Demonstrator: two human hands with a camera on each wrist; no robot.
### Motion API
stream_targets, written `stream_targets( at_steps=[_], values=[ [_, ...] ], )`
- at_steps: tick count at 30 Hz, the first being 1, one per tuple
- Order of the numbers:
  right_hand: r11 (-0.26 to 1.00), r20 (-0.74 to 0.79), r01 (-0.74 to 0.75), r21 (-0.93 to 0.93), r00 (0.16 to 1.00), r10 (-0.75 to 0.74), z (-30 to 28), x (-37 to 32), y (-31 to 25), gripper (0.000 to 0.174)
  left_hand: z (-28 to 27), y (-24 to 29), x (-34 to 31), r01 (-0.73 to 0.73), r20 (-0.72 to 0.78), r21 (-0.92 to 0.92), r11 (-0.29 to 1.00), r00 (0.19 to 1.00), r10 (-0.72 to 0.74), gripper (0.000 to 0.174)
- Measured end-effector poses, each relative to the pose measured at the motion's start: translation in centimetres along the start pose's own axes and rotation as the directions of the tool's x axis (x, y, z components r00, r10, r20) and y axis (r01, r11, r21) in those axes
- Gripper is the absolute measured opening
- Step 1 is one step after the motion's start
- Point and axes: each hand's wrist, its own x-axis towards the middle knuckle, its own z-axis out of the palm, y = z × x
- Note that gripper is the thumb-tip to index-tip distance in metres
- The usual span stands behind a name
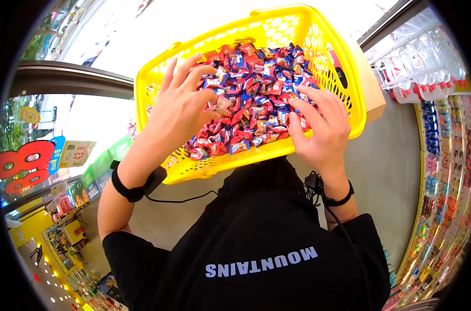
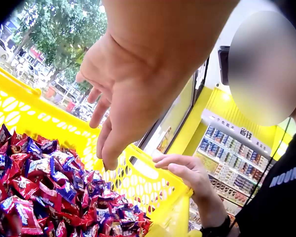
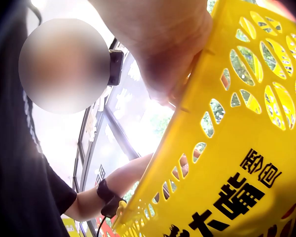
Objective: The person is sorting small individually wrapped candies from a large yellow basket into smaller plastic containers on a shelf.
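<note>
A yellow plastic basket (image 1: 214,170) with perforated walls holds a heap of small wrapped candies (image 1: 256,98) in red and blue. My left hand (image 1: 182,103) is above the left side of the heap, its fingers spread and lightly bent. In the left wrist view the left hand (image 2: 128,96) hangs palm down with nothing in its fingers. Over the near right side of the basket, my right hand (image 1: 324,124) has loosely bent fingers around the candies' edge. The right wrist view shows the right hand (image 3: 163,49) at the rim, its fingertips hidden behind the basket wall.
A cardboard box (image 1: 373,85) shows beside the basket's right side. Bottles in clear packs (image 1: 422,67) and shelves of packaged goods (image 1: 445,181) line the right. Price signs (image 1: 77,154) stand at the left by the window. Thin black cables (image 1: 181,200) run from the wrist straps.
</note>
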Motion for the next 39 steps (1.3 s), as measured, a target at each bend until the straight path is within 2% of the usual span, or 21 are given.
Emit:
stream_targets(
  at_steps=[6,10,13,16,19,23,27,28,31,33,36,39],
  values=[
    [1.000,0.028,-0.009,0.000,1.000,0.009,-0.1,-0.3,-0.1,0.019,-1.7,0.1,-4.7,0.100,-0.038,0.003,0.995,0.994,-0.100,0.022],
    [0.999,0.032,-0.017,0.028,0.999,0.016,0.0,-0.6,0.0,0.018,-1.6,0.0,-8.5,0.175,-0.136,-0.039,0.984,0.974,-0.179,0.017],
    [0.998,0.013,0.061,-0.007,0.998,-0.061,0.0,-0.5,-0.6,0.019,-1.4,1.0,-10.8,0.220,-0.212,-0.053,0.974,0.951,-0.227,0.014],
    [0.981,0.091,0.159,0.115,0.981,-0.170,0.0,-0.4,-4.0,0.024,-0.1,2.7,-11.8,0.213,-0.281,-0.035,0.977,0.936,-0.214,0.015],
    [0.921,0.218,0.260,0.290,0.919,-0.328,1.4,-0.6,-8.3,0.042,0.9,4.5,-12.5,0.182,-0.350,-0.050,0.982,0.918,-0.188,0.019],
    [0.870,0.210,0.321,0.374,0.885,-0.416,4.3,-1.6,-11.1,0.027,1.1,6.0,-13.8,0.177,-0.312,-0.058,0.982,0.931,-0.187,0.013],
    [0.860,0.231,0.315,0.402,0.874,-0.428,5.1,-1.9,-12.2,0.012,2.0,6.3,-16.4,0.248,-0.326,-0.093,0.964,0.908,-0.265,0.015],
    [0.850,0.236,0.335,0.406,0.861,-0.452,5.3,-2.0,-12.4,0.012,2.8,6.2,-17.3,0.273,-0.364,-0.131,0.953,0.881,-0.302,0.018],
    [0.824,0.256,0.379,0.421,0.822,-0.508,5.7,-2.0,-13.0,0.011,4.1,5.7,-19.3,0.256,-0.469,-0.117,0.960,0.838,-0.280,0.020],
    [0.812,0.272,0.387,0.436,0.804,-0.529,6.0,-1.9,-13.7,0.012,4.5,5.3,-20.4,0.247,-0.485,-0.115,0.962,0.831,-0.272,0.021],
    [0.819,0.266,0.376,0.433,0.815,-0.514,7.1,-1.9,-14.7,0.015,4.5,4.5,-21.8,0.255,-0.504,-0.145,0.956,0.812,-0.294,0.022],
    [0.843,0.266,0.361,0.400,0.834,-0.484,7.7,-1.3,-15.2,0.022,4.1,2.9,-23.5,0.315,-0.543,-0.208,0.926,0.750,-0.377,0.023]
  ],
)
